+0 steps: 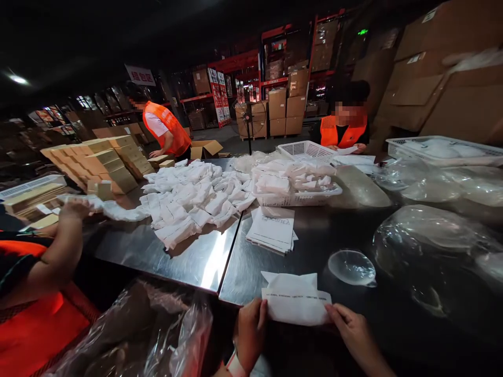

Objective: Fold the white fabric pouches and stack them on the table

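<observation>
Between my two hands, at the table's front edge, is a white pouch [296,306] with a line of dark print across it and its upper part standing up behind. My left hand [251,324] pinches its left edge, thumb on top; a light band circles the wrist. My right hand [349,324] grips the right corner between thumb and fingers. Just beyond the pouch lies a stack of flat white printed pouches [271,230]. A clear, rounded, teardrop-shaped plastic piece [351,268] rests on the table to the right.
Filled white pouches [196,193] form a big heap. A white basket [298,200] holds more. Clear plastic bags [428,235] bulge at right. Small tan boxes [106,162] are stacked at left. A co-worker's hand [76,208] reaches in there; two more people in orange vests work across the table.
</observation>
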`<state>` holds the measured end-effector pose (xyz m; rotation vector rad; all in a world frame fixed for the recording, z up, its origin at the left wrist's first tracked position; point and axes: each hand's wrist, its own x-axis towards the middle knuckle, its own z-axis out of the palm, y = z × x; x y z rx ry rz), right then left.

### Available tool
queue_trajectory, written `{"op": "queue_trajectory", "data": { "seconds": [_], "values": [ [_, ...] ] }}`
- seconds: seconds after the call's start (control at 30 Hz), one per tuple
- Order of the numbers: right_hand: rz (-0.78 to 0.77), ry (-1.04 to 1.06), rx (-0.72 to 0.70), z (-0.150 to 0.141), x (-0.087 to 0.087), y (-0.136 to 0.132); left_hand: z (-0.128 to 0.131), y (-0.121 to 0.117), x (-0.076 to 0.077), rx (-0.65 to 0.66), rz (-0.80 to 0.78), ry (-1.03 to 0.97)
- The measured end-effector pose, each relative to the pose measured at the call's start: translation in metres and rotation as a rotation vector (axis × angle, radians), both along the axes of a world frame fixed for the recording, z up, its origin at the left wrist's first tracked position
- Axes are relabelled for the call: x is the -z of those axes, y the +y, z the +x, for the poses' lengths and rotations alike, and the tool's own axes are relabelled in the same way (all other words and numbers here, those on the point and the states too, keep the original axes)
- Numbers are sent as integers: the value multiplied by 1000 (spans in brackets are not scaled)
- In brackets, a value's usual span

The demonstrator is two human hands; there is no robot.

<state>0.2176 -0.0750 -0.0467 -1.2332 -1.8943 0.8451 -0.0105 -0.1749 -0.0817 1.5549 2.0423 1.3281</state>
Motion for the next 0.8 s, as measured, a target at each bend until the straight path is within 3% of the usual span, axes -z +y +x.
{"op": "queue_trajectory", "data": {
  "seconds": [0.3,0.53,0.6,0.67,0.73,0.8],
  "values": [
    [18,-61,19,-4,1,3,6,12,-6,-107,-24,141],
    [47,-86,35,-11,-3,8,-2,14,-19,-157,-90,517],
    [60,-87,37,-11,-1,11,-3,15,-28,-151,-23,620],
    [92,-104,37,-9,2,15,0,20,-38,-28,137,708],
    [156,-162,57,-7,3,19,6,29,-45,214,251,787],
    [321,-241,159,-9,3,22,13,41,-47,404,232,852]
  ]
}}
